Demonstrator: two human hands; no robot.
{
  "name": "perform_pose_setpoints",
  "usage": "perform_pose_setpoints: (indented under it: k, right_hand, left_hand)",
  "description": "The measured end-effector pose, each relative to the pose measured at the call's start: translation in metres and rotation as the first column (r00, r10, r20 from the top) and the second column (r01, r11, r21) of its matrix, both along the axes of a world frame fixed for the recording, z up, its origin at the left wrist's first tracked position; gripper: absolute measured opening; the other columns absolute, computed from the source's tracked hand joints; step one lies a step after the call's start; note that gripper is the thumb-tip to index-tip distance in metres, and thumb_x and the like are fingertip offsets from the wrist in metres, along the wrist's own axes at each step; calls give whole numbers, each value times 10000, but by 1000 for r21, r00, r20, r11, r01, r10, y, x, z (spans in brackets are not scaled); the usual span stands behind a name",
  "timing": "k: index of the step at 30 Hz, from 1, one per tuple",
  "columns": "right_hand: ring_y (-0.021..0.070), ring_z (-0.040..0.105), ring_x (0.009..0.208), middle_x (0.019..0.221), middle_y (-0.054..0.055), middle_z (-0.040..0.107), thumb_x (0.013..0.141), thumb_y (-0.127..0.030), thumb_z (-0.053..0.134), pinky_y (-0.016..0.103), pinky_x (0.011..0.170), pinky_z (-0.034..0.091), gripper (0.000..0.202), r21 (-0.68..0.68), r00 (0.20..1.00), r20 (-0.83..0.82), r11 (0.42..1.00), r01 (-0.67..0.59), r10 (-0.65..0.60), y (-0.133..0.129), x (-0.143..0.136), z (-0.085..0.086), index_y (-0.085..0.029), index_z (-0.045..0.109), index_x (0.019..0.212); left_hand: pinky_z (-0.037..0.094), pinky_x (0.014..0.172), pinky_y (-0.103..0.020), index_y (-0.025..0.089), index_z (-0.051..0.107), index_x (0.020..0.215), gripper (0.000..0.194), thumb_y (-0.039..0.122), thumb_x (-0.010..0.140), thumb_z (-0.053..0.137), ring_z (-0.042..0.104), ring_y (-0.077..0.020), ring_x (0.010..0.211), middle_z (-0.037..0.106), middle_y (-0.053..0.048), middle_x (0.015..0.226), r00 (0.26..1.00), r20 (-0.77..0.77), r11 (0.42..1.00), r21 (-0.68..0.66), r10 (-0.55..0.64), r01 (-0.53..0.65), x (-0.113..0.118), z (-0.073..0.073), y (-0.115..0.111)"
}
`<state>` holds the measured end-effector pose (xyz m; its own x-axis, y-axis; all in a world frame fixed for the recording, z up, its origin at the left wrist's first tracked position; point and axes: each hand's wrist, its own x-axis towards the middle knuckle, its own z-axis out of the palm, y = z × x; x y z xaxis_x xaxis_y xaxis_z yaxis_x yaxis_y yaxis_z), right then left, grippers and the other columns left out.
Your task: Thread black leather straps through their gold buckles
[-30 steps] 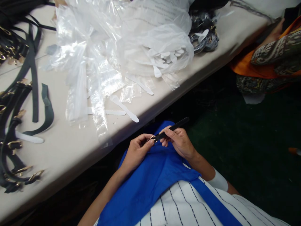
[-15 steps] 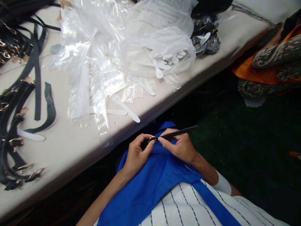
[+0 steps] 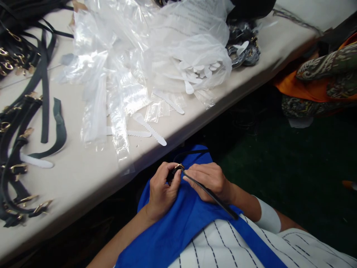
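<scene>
Over the blue cloth (image 3: 173,227) on my lap, I hold a black strap (image 3: 217,199) with a small gold-coloured buckle (image 3: 179,166). My left hand (image 3: 164,190) pinches the strap at the buckle between thumb and fingers. Close beside it, my right hand (image 3: 209,180) grips the strap just past the buckle. From there the free length slants down to the right, across my right hand and towards my striped shirt. Another dark strip lies over the cloth behind my hands. My fingers partly hide the buckle.
On the table (image 3: 156,156) lie clear plastic sleeves (image 3: 119,104), toothed white strips (image 3: 150,128) and a white plastic bag (image 3: 192,48) of similar pieces. Black straps with gold buckles (image 3: 19,169) cover the left side. A person in patterned cloth (image 3: 320,82) is at the right.
The strap's free end has swung from pointing right and slightly up to pointing down and right. My right hand has turned and lowered a little; my left hand stays at the buckle.
</scene>
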<state>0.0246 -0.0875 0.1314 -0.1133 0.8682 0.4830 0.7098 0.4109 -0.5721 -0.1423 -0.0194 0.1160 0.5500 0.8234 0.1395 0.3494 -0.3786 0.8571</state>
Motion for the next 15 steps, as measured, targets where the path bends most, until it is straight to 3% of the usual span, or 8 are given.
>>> perform_pose_setpoints:
  k: [7,11,15]
  right_hand:
    - [122,491,554,619,15,542,928,-160,488,261,523,364,184,-24,989,126,997,-69,72,0,2,6,-151,586,773]
    - [120,481,549,621,10,531,946,-203,476,274,515,341,224,-28,985,144,995,-94,98,-3,2,0,-152,584,757]
    - [117,533,554,630,13,584,913,-161,531,255,518,387,150,-23,996,86,999,-22,24,-8,-4,-8,-151,610,785]
  left_hand:
    - [459,722,-230,178,604,966,115,130,863,591,595,-126,767,612,-10,839,999,14,999,25,-43,43,-4,0,-4]
    - [463,711,-232,176,605,960,119,115,859,590,593,-126,749,610,-10,822,995,19,995,31,-93,92,-5,-1,-5]
    - [472,728,-245,176,624,961,114,138,856,606,601,-135,770,627,-18,846,994,49,995,-23,-99,100,-4,-5,-1]
